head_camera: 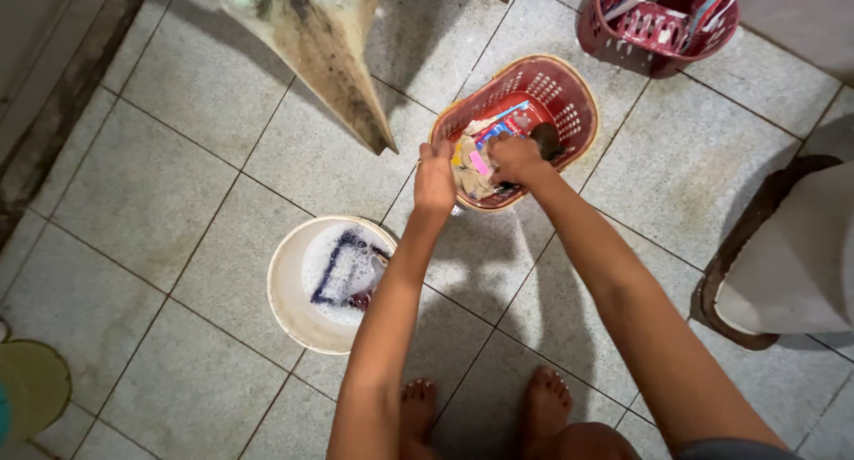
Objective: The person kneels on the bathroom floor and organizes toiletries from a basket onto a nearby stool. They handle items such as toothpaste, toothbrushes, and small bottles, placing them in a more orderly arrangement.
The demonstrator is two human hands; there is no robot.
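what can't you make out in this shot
Head view only:
- Left hand and right hand: fingers curl out of sight, grip unclear.
- Red basket: contents under the hands hidden.
- White bucket: suds cover the dark cloth.
- Second basket: cut by the top edge.

A grey tiled floor [178,157] carries an oval red plastic basket [569,95], a round white soapy-water bucket [289,286], a second dark-red plastic basket [623,46] and two bare feet [543,402].
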